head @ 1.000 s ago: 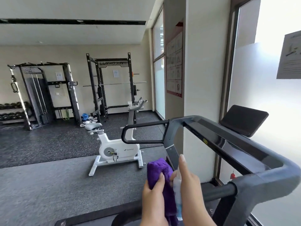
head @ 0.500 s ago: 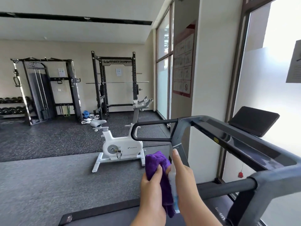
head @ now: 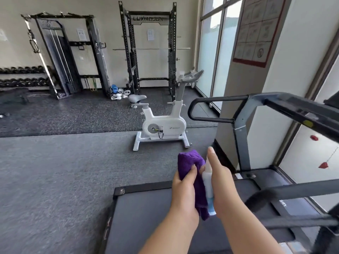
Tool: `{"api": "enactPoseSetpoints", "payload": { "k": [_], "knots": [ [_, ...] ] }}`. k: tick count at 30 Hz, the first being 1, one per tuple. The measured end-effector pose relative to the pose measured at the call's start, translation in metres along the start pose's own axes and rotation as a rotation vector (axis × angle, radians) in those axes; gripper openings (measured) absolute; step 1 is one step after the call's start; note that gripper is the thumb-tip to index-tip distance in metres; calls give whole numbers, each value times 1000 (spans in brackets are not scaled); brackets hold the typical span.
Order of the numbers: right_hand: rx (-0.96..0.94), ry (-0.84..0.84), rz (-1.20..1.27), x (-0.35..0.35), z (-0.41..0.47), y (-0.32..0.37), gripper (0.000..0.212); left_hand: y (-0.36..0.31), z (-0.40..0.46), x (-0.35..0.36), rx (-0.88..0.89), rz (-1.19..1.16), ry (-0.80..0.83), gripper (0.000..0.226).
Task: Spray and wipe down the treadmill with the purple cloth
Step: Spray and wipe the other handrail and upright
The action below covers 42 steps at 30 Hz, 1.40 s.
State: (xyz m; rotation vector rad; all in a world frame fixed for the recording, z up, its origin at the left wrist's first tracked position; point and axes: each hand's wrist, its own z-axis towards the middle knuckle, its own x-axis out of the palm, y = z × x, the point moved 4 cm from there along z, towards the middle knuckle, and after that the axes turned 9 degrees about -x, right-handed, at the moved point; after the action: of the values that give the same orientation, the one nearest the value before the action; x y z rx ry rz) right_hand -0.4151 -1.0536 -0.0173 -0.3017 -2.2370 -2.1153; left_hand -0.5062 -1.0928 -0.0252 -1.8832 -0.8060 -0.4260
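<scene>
A white exercise bike (head: pixel 161 123) stands on the dark gym floor (head: pixel 55 162). Behind the bike a black power rack (head: pixel 149 46) stands against the wall; left of the rack are a cable machine (head: pixel 64 55) and a dumbbell rack (head: pixel 22 76).

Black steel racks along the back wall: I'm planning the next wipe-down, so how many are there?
2: a black cable-machine rack at left, a black power rack behind the white exercise bike. Others may be off-frame.
</scene>
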Motion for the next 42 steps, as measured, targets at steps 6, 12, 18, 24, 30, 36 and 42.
{"api": "enactPoseSetpoints", "payload": {
  "k": [6, 12, 18, 24, 30, 36, 42],
  "knots": [
    [47, 26, 5, 22, 12, -10, 67, -17, 32, -38, 4, -4, -64, 21],
    [88, -13, -23, 3, 57, -21, 60, -33, 82, -47, 51, 51, -155, 27],
    [128, -109, -31, -43, 128, -29, 63, -33, 133, -11, 49, 90, -175, 27],
    [183, -165, -93, -81, 168, -43, 64, -14, 176, 21, 34, 109, -198, 27],
    [144, -203, -86, -86, 185, -28, 65, -3, 194, 52, 8, 136, -223, 29],
    [66, -201, -99, -106, 212, 11, 68, -5, 214, 80, -23, 137, -206, 29],
    [87, -282, -87, -116, 232, 5, 68, -3, 253, 107, -53, 162, -131, 27]
  ]
}}
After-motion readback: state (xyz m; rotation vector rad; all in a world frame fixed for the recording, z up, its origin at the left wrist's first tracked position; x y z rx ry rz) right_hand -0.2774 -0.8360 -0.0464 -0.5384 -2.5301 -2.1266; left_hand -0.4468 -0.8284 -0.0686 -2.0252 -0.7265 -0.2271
